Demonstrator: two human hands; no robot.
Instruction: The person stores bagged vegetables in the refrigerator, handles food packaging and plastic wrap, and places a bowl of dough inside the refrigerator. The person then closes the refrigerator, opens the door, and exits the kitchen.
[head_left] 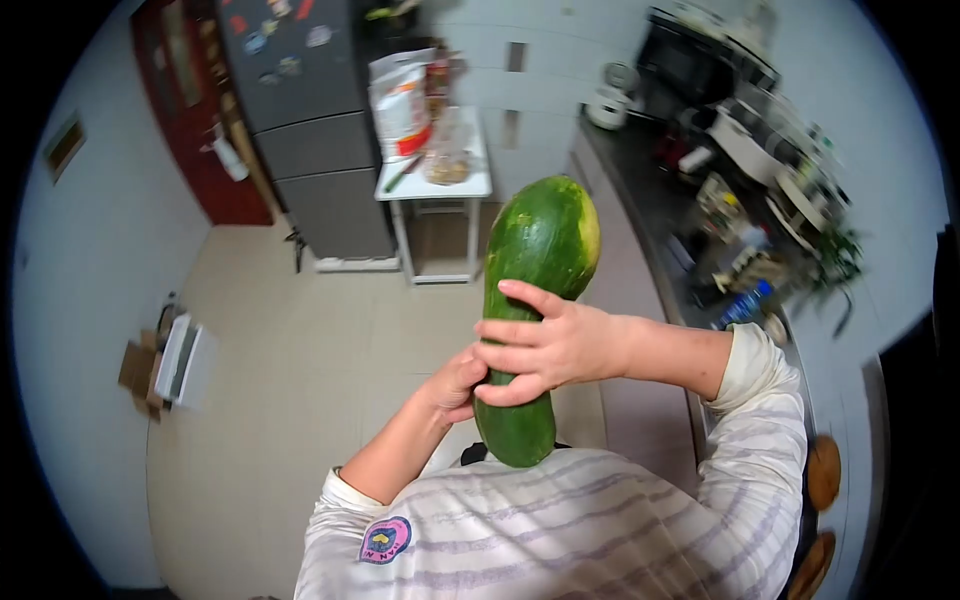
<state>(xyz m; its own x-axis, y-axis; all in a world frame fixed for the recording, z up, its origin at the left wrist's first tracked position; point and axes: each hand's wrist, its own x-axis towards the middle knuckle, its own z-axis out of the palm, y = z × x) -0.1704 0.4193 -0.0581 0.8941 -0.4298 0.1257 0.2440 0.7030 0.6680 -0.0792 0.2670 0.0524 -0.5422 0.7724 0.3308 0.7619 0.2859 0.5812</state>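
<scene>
Kitchen tbl (480,172), fridge (318,148) bhd gourd (538,240)

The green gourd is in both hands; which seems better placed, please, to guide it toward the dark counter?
Probably the right hand: it lies across the green gourd, nearer the dark counter; the left hand is farther away.

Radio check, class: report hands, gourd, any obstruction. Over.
Right hand across green gourd; left hand at its side, partly hidden. Gourd held up. Nothing seen blocking it.

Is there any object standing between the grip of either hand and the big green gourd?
Nothing visible: the right-hand grip lies directly across the gourd, and the left-hand grip, partly hidden, meets its side.
</scene>
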